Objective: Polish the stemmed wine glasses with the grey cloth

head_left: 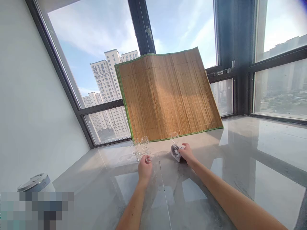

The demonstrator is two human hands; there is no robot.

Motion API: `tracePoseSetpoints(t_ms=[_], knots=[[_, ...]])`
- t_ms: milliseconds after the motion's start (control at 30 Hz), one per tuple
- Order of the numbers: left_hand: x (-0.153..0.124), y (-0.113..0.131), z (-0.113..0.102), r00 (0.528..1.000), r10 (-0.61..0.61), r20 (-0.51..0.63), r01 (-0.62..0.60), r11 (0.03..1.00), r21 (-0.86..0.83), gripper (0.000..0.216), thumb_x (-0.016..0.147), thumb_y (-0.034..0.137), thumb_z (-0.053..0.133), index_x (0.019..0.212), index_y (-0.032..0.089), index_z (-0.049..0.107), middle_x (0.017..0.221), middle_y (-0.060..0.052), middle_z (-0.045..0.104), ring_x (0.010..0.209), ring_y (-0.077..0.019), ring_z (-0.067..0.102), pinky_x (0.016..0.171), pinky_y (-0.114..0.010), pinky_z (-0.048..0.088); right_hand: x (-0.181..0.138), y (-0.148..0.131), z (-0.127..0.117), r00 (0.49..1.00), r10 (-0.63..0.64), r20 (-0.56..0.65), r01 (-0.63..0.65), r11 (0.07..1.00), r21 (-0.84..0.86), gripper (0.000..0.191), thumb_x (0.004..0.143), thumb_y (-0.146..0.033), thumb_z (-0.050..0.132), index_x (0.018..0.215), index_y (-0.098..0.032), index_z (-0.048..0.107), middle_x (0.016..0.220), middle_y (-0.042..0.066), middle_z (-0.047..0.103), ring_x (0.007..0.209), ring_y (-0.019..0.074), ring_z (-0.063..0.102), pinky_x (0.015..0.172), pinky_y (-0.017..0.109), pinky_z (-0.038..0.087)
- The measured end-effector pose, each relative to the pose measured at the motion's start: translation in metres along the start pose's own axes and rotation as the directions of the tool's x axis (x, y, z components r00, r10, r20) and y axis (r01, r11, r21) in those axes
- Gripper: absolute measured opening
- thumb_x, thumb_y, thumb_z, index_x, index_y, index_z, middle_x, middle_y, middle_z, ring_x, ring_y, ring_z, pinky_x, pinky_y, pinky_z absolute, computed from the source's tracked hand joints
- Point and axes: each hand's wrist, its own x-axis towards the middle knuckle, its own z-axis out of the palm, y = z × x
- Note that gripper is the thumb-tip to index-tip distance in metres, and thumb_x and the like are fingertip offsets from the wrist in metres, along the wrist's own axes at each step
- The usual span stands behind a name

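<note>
My left hand (145, 168) is closed, its fingers curled round a clear glass (148, 159) of which only a small part shows. Just beyond it, several clear stemmed glasses (135, 149) stand close together on the shiny grey stone surface (134, 204). My right hand (187, 154) grips a crumpled grey-white cloth (176, 153) low over the surface. Behind the cloth another clear glass (174, 138) shows its upper part; its lower part is hidden. The glass outlines are faint, so I cannot tell whether the cloth touches this one.
A bamboo mat (168, 95) with green edging leans against the dark window frame (141, 25) behind the glasses. At the lower left stands a lidded container (35, 182), partly covered by a blurred patch. A white wall (35, 105) bounds the left side.
</note>
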Motion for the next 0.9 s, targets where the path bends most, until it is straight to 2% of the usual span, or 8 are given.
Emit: tracePoseSetpoints(t_ms=[133, 233, 333, 400, 467, 600, 733, 900], knots=[[-0.002, 0.0, 0.0, 0.999, 0.005, 0.049, -0.007, 0.998, 0.058, 0.036, 0.081, 0.023, 0.049, 0.114, 0.018, 0.062, 0.078, 0.0, 0.061, 0.071, -0.0141, 0.055, 0.07, -0.024, 0.041, -0.003, -0.004, 0.0, 0.999, -0.049, -0.014, 0.048, 0.999, -0.018, 0.064, 0.059, -0.021, 0.062, 0.12, -0.02, 0.044, 0.094, 0.008, 0.065, 0.081, 0.0235, 0.063, 0.066, 0.029, 0.046], [-0.002, -0.001, 0.0, 0.998, 0.012, 0.06, -0.017, 0.997, 0.079, 0.052, 0.085, 0.028, 0.048, 0.136, 0.017, 0.049, 0.074, 0.002, 0.059, 0.069, -0.0138, 0.055, 0.07, -0.024, 0.04, -0.013, -0.011, 0.003, 0.993, -0.111, -0.05, 0.109, 0.993, -0.041, 0.063, 0.062, -0.02, 0.059, 0.123, -0.02, 0.042, 0.098, 0.008, 0.065, 0.082, 0.0231, 0.063, 0.068, 0.029, 0.045], [-0.001, 0.0, 0.0, 0.996, 0.006, 0.088, -0.018, 0.991, 0.132, 0.054, 0.088, 0.032, 0.048, 0.139, 0.015, 0.047, 0.072, 0.002, 0.059, 0.068, -0.0137, 0.056, 0.067, -0.023, 0.039, -0.032, -0.022, 0.01, 0.962, -0.271, -0.036, 0.267, 0.96, -0.085, 0.057, 0.068, -0.018, 0.054, 0.123, -0.021, 0.041, 0.097, 0.006, 0.066, 0.083, 0.022, 0.063, 0.072, 0.03, 0.045], [-0.002, 0.003, -0.001, 0.993, 0.007, 0.121, -0.031, 0.98, 0.196, 0.051, 0.089, 0.033, 0.048, 0.137, 0.015, 0.05, 0.071, 0.002, 0.061, 0.068, -0.0141, 0.056, 0.065, -0.023, 0.037, -0.048, -0.029, 0.017, 0.89, -0.456, 0.028, 0.456, 0.884, -0.105, 0.054, 0.071, -0.015, 0.051, 0.124, -0.022, 0.041, 0.094, 0.004, 0.066, 0.084, 0.0205, 0.062, 0.078, 0.031, 0.045], [-0.005, 0.007, -0.003, 0.987, 0.028, 0.158, -0.072, 0.957, 0.281, 0.048, 0.089, 0.033, 0.05, 0.134, 0.017, 0.054, 0.071, 0.001, 0.063, 0.068, -0.0145, 0.058, 0.064, -0.022, 0.036, -0.063, -0.034, 0.023, 0.782, -0.609, 0.135, 0.623, 0.772, -0.125, 0.056, 0.073, -0.012, 0.05, 0.127, -0.024, 0.039, 0.096, 0.002, 0.066, 0.083, 0.0191, 0.062, 0.079, 0.03, 0.044], [-0.011, 0.016, -0.005, 0.971, 0.095, 0.221, -0.181, 0.893, 0.412, 0.038, 0.09, 0.036, 0.051, 0.125, 0.023, 0.06, 0.075, 0.0, 0.067, 0.074, -0.0164, 0.06, 0.067, -0.023, 0.036, -0.084, -0.037, 0.03, 0.618, -0.7, 0.358, 0.777, 0.612, -0.144, 0.065, 0.071, -0.003, 0.047, 0.131, -0.025, 0.036, 0.096, 0.002, 0.066, 0.083, 0.0187, 0.061, 0.078, 0.03, 0.044], [-0.016, 0.021, -0.004, 0.95, 0.143, 0.279, -0.266, 0.837, 0.478, 0.036, 0.088, 0.03, 0.055, 0.123, 0.026, 0.061, 0.081, -0.001, 0.07, 0.081, -0.0178, 0.063, 0.068, -0.024, 0.036, -0.088, -0.037, 0.031, 0.565, -0.723, 0.397, 0.818, 0.554, -0.154, 0.064, 0.072, -0.001, 0.046, 0.131, -0.023, 0.035, 0.1, 0.005, 0.066, 0.085, 0.0196, 0.061, 0.077, 0.03, 0.046], [-0.019, 0.024, 0.001, 0.884, 0.289, 0.367, -0.454, 0.719, 0.526, 0.027, 0.082, 0.016, 0.06, 0.107, 0.024, 0.068, 0.084, -0.003, 0.07, 0.087, -0.0195, 0.061, 0.078, -0.029, 0.038, -0.079, -0.038, 0.024, 0.521, -0.763, 0.384, 0.854, 0.474, -0.216, 0.061, 0.074, -0.001, 0.046, 0.13, -0.023, 0.038, 0.104, 0.008, 0.065, 0.091, 0.0216, 0.061, 0.079, 0.033, 0.047]])
